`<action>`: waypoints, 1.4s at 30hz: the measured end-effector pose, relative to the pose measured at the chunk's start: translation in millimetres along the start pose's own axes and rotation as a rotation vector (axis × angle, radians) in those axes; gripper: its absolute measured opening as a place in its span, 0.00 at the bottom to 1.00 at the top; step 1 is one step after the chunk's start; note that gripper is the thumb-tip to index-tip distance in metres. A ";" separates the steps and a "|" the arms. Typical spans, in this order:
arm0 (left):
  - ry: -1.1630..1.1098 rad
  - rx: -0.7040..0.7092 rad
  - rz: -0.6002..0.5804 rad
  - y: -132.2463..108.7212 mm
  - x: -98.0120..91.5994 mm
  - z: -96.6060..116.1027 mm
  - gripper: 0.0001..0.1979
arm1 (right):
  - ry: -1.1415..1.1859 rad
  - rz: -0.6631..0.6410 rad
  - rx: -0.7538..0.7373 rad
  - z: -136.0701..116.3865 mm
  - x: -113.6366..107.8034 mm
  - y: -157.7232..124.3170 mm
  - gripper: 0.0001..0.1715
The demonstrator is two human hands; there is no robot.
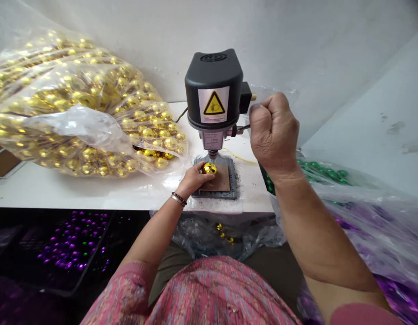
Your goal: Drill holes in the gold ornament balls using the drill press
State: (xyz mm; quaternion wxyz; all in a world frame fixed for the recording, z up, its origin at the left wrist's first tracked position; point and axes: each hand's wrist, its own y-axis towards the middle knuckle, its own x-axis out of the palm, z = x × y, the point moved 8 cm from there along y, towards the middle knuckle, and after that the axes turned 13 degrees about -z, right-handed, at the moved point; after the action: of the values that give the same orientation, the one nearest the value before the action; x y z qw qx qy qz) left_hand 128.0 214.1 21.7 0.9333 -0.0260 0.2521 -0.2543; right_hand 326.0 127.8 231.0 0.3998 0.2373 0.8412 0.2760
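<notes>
A shiny gold ball (209, 169) sits on the brown board (222, 183) over the grey base of a small black drill press (213, 90). My left hand (194, 177) grips it from the left between thumb and fingers. The thin drill bit (213, 160) points straight down at the top of the ball; whether it has entered cannot be made out. My right hand (274, 131) is closed in a fist at the right side of the press, around the end of its feed lever (243, 128). Most of the lever's grip is hidden by the fingers.
A large clear bag of gold balls (80, 99) lies on the white table (127, 194) at left. Bags with green balls (326, 174) and purple ones (374, 225) are at right. Plastic holding several gold balls (222, 234) hangs below the front edge. Dark shavings surround the base.
</notes>
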 end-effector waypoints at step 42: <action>0.007 0.083 -0.047 4.0 18.9 1.6 0.34 | -0.156 0.203 -0.129 17.2 21.3 -80.1 0.07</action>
State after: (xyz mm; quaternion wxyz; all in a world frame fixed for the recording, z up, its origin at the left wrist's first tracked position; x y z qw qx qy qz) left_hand 144.7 208.3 13.7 0.9264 0.0080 0.2441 -0.2865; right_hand 313.5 86.9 157.9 0.4487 0.3155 0.7597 0.3493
